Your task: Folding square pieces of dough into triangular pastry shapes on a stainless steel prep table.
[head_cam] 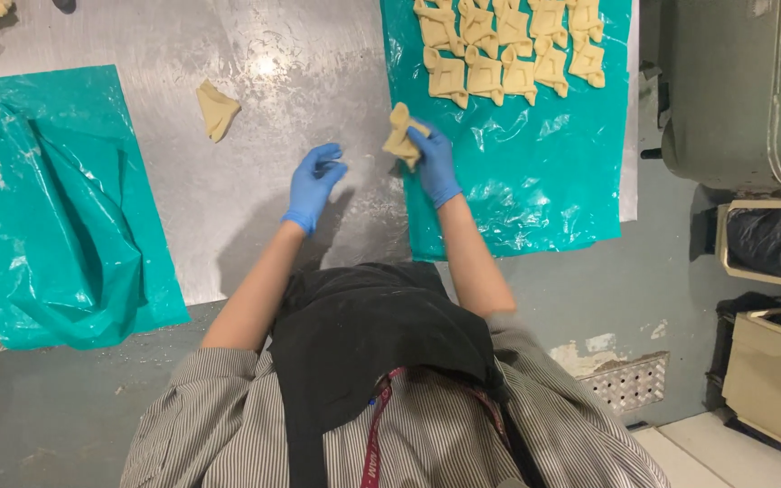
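Over the left edge of the right-hand teal plastic sheet (pixel 535 194), the right hand (pixel 433 163) in a blue glove holds a folded dough piece (pixel 400 136). Its fingers close around the lower right side of the dough, which sticks up and to the left out of the grip, so most of the piece shows above the fingertips. The dough is pale yellow, soft and matte, pinched into a rough pocket with a creased top; its long axis runs from near to far, tilted slightly left at the far end.

Just left of it, the left hand (pixel 315 183), also in a blue glove, hangs over the bare steel table (pixel 255 108), apart from the dough. Its fingers are curled loosely inward and hold nothing that can be seen.

At the far end of the same sheet lie rows of shaped dough pieces (pixel 503 50), the same pale colour, set close together with folded corners. A single loose dough piece (pixel 216 109) lies on the metal further left. The steel is dull, scuffed and shiny in one spot. At the left lies a crumpled teal sheet (pixel 56 208), glossy and wrinkled.
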